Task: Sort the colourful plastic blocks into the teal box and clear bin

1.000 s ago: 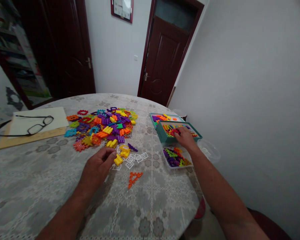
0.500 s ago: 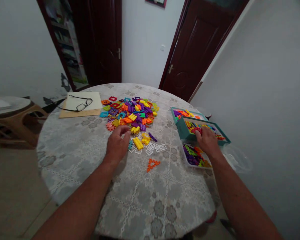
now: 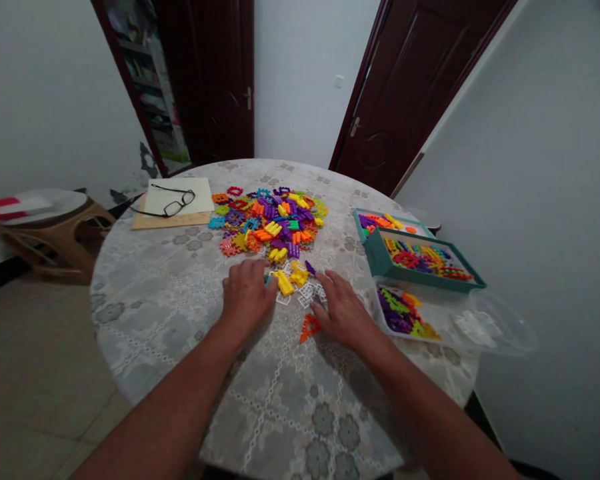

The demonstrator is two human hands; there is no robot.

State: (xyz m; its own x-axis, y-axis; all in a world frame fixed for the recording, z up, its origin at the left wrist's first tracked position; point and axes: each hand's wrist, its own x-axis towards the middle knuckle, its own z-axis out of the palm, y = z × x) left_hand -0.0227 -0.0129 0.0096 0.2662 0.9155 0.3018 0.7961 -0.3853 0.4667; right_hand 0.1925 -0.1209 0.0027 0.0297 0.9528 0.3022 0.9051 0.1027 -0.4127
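My left hand (image 3: 249,291) rests on the table, fingers loosely bent and apart. Its thumb is beside a small teal piece, mostly hidden, and a yellow ribbed block (image 3: 285,283). My right hand (image 3: 344,308) reaches in from the other side, thumb and fingers spread. Its fingertips are close to a dark purple piece (image 3: 310,268) and the white window-frame pieces (image 3: 307,293). Below its thumb lies an orange toothed triangle (image 3: 309,328), partly covered by the hand. Another yellow piece (image 3: 299,273) sits between the hands.
Beyond my hands is a heap of colourful plastic building pieces (image 3: 275,223). Glasses (image 3: 173,208) lie on paper and a board at the left. On the right stand a green box (image 3: 380,259) of pieces, its lid (image 3: 359,220) and a clear tub (image 3: 450,320).
My right hand has left the green box and moved left to the white pieces and orange triangle. My left hand stays by the yellow block. The view has shifted slightly.
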